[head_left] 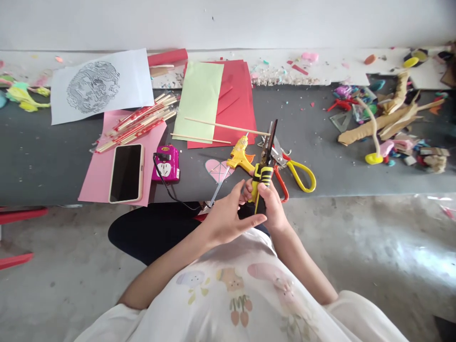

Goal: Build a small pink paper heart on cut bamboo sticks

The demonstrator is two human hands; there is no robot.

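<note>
My right hand [271, 205] is closed around the yellow-and-black handles of a pair of cutting pliers [264, 167], whose dark blades point up and away over the table edge. My left hand [228, 216] sits just beside them, fingers curled, thumb touching the lower handle end. Both hands hover in front of my chest, at the near edge of the dark table [42, 161]. A yellow glue gun [240, 156] lies just beyond my hands, next to a pink paper heart [214, 167].
On the table lie scissors with yellow and red handles [298, 172], thin wooden sticks [221, 126] over green and red paper sheets [235, 102], a bundle of chopsticks [137, 124], a phone [126, 173], a pink power socket [166, 163], a printed drawing [98, 85] and craft scraps [388, 123] at the right.
</note>
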